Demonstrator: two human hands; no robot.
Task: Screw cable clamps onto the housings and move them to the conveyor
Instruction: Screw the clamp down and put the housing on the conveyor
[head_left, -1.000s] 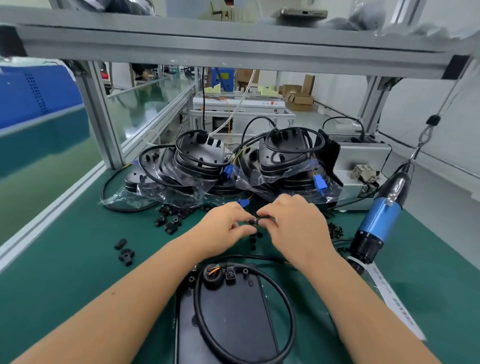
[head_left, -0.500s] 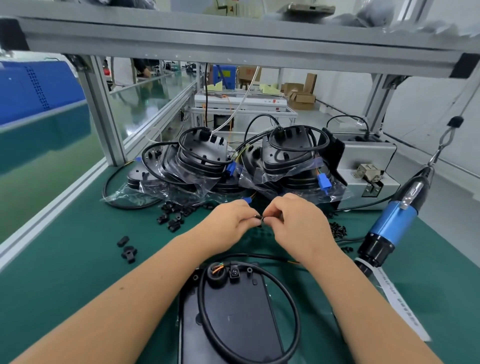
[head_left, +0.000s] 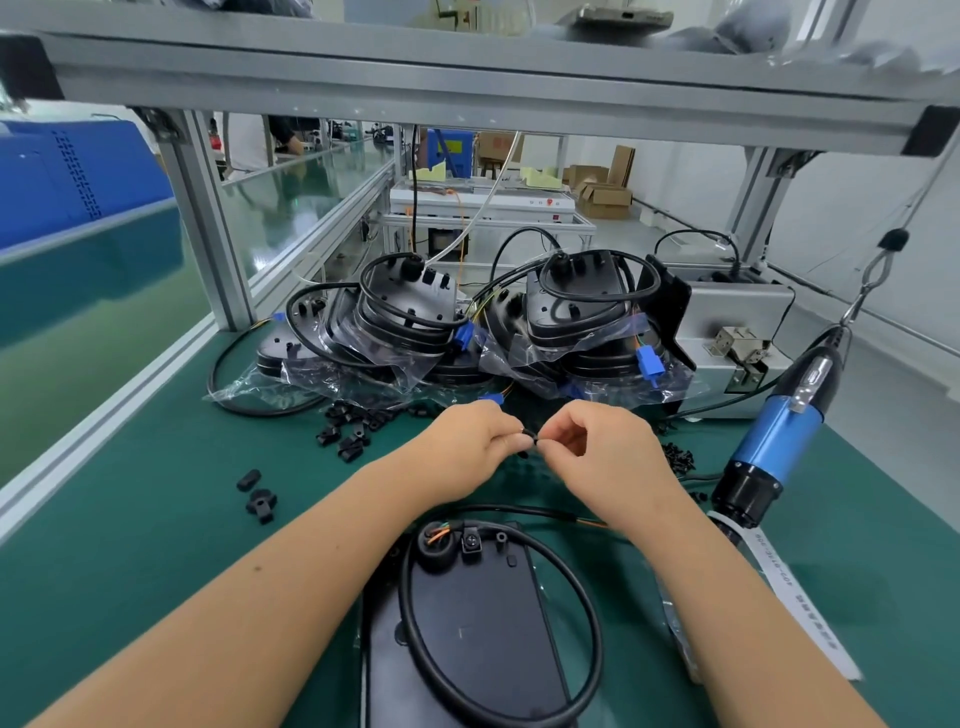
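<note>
— While the green-matted bench (head_left: 130, 561) fills the view, what lies on it?

— Nearest, a flat black plastic housing (head_left: 483, 623) with a looped black cable (head_left: 582, 597) on top. At the back, a heap of black housings in clear plastic bags (head_left: 467, 332). A blue and black electric screwdriver (head_left: 774, 441) hangs at the right.

— And the hands?

— Left hand (head_left: 467, 447) and right hand (head_left: 608, 452) meet above the bench, beyond the near housing. Each grip is a closed fingertip pinch on one small black cable clamp (head_left: 531, 435) between them.

— More clamps?

— A loose pile of small black cable clamps (head_left: 353, 431) lies left of the hands.
</note>
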